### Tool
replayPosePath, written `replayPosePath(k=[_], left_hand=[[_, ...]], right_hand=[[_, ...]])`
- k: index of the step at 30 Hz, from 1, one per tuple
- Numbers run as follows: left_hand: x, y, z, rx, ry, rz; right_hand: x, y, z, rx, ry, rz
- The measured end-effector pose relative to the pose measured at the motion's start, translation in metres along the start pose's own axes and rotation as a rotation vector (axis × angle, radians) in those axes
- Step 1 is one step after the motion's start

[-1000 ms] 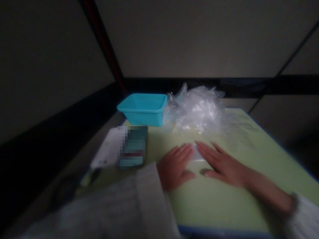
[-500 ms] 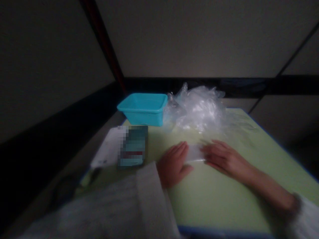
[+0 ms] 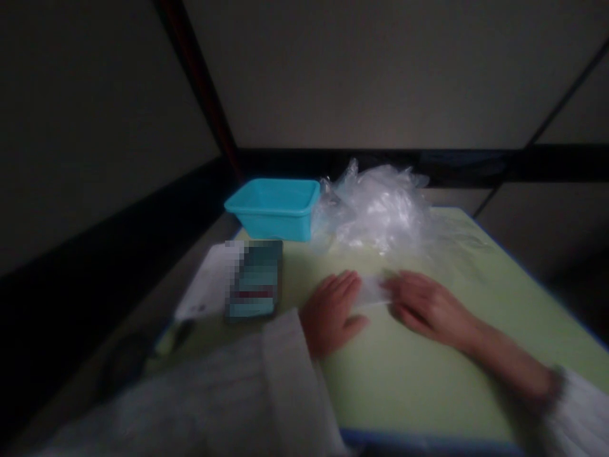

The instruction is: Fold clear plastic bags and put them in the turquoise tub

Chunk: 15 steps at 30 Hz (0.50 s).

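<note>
A small flat piece of clear plastic [image 3: 372, 292], which looks like a bag, lies on the pale green tabletop between my hands. My left hand [image 3: 333, 312] rests flat over its left end, fingers stretched out and thumb apart. At the other end my right hand [image 3: 425, 308] has its fingers curled in and drawn together on the plastic, with the fingertips partly hidden and blurred. Just beyond both hands is a loose heap of crumpled clear plastic bags [image 3: 385, 209].
A turquoise plastic basin [image 3: 280, 225] stands at the back left of the table [image 3: 428, 393]. Left of my hands are a dark, blurred-out flat object [image 3: 257, 279] and a white sheet [image 3: 204, 282]. Pale wall panels rise behind the table.
My right hand's fingers have drawn in and bunched up at the plastic's right end, from a flatter pose. The left hand stays in place.
</note>
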<state>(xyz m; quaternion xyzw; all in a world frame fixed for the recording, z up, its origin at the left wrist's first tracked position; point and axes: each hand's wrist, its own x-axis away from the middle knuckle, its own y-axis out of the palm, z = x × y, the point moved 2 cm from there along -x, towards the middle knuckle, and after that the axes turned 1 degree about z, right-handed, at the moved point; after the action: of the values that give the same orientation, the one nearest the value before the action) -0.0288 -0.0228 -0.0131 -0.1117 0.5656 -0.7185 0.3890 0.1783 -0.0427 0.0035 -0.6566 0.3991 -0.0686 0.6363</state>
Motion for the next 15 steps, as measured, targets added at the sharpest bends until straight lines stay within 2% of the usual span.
replayPosePath(k=[3, 7, 11, 15], left_hand=[[-0.002, -0.004, -0.001, 0.173, -0.053, 0.119], [-0.007, -0.003, -0.005, 0.516, -0.217, 0.229], [-0.012, 0.001, -0.007, 0.665, -0.277, 0.192], [-0.015, 0.003, -0.009, 0.793, -0.303, 0.158]], right_hand=[[-0.002, -0.004, -0.002, -0.279, 0.219, 0.087], [-0.005, -0.004, 0.000, -0.649, 0.548, 0.267], [-0.008, 0.004, 0.003, -0.857, 0.722, 0.350], [-0.009, 0.014, 0.003, -1.057, 0.803, 0.299]])
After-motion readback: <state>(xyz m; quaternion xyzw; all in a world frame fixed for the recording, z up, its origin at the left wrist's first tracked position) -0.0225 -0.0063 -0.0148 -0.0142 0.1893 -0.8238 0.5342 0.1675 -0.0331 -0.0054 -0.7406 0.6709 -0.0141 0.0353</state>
